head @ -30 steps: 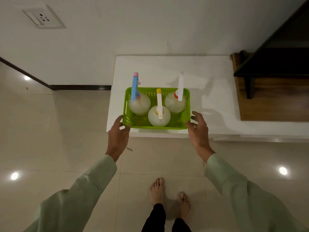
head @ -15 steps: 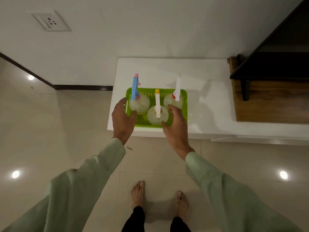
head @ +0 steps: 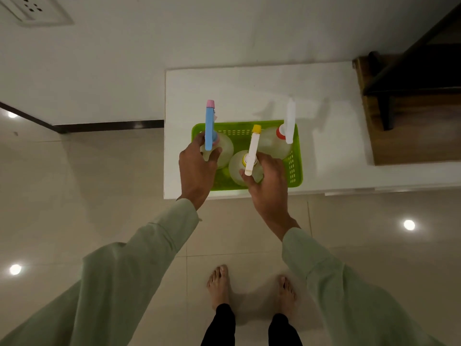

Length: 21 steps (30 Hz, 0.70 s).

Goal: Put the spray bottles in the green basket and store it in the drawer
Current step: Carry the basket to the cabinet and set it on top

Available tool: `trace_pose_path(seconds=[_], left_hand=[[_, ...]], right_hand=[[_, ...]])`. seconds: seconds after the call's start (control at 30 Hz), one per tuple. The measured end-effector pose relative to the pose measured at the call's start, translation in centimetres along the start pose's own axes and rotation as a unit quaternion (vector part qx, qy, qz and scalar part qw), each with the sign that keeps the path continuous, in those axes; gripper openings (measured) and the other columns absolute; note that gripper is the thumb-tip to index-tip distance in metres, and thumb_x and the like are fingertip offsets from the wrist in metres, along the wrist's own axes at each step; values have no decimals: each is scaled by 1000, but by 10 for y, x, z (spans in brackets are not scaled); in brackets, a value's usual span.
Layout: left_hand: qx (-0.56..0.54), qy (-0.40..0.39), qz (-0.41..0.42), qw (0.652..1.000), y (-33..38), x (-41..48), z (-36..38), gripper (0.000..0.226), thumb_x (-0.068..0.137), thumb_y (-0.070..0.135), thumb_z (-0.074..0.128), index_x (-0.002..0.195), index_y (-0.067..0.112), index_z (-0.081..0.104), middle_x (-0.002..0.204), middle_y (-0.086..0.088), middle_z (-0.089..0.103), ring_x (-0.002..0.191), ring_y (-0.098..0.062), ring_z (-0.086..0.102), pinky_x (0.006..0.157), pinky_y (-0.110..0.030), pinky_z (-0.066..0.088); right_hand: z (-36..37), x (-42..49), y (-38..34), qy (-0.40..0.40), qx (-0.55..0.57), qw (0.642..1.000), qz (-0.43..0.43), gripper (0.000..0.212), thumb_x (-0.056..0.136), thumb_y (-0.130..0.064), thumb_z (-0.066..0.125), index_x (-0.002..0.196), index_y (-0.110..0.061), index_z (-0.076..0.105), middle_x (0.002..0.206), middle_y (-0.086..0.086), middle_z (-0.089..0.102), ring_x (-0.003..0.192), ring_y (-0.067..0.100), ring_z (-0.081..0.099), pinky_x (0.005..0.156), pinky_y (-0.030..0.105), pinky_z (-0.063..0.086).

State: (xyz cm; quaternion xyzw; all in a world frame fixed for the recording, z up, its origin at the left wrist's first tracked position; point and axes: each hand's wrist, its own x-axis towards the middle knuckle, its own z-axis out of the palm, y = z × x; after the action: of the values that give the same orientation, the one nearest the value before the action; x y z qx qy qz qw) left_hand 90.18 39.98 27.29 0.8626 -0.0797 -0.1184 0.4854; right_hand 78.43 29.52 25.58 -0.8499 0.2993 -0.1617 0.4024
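Observation:
A green basket [head: 295, 168] rests on the white cabinet top [head: 249, 96], near its front left corner. Three clear spray bottles stand upright inside. The blue-headed bottle [head: 209, 126] is at the left, and my left hand [head: 197, 168] wraps around its neck and body. In the front middle is the yellow-tipped bottle [head: 252, 151], with my right hand [head: 268, 186] closed around its body. The white-headed bottle with a red collar [head: 287, 126] stands untouched at the back right.
A dark wooden shelf unit [head: 409, 121] sits on the cabinet's right side. White wall with a socket plate [head: 32, 8] lies behind. Glossy tiled floor [head: 99, 196] is at the left and below, and my bare feet [head: 219, 285] stand in front of the cabinet.
Both hands left the basket's outer sides and moved inward onto the bottles: the left hand onto the blue-headed one, the right onto the yellow-tipped one. The view came closer.

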Motion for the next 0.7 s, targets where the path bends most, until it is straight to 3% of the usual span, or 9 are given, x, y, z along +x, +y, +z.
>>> trace_pose_path(seconds=[0.3,0.4,0.5,0.7], left_hand=[[15,-12,13,1000,-3,3,-3,43,89,23,69,129,13,57,107,6,63,92,-13,57,90,-23,45],[20,-11,14,1000,-2,3,-2,45,89,24,69,129,11,56,110,-1,67,92,-13,57,89,-22,44],[21,-8,11,1000,-1,3,-2,45,89,24,69,130,11,55,105,7,61,92,-12,56,88,-21,44],[13,2,6,1000,0,2,0,42,89,24,69,128,13,57,101,9,59,88,-12,57,87,-20,44]], right_hand=[[-4,4,-6,-9,-13,1000,-12,40,84,-13,78,121,-3,65,111,10,68,107,33,59,88,37,49],[-7,4,-8,-17,-6,1000,-2,46,83,-13,80,124,-3,64,115,12,68,112,33,59,92,40,50],[-15,5,-4,-34,13,999,15,54,80,-14,81,130,-7,61,124,10,65,120,29,57,100,39,49],[-38,10,17,72,41,994,71,43,82,2,70,124,-4,61,118,10,66,104,25,61,85,48,55]])
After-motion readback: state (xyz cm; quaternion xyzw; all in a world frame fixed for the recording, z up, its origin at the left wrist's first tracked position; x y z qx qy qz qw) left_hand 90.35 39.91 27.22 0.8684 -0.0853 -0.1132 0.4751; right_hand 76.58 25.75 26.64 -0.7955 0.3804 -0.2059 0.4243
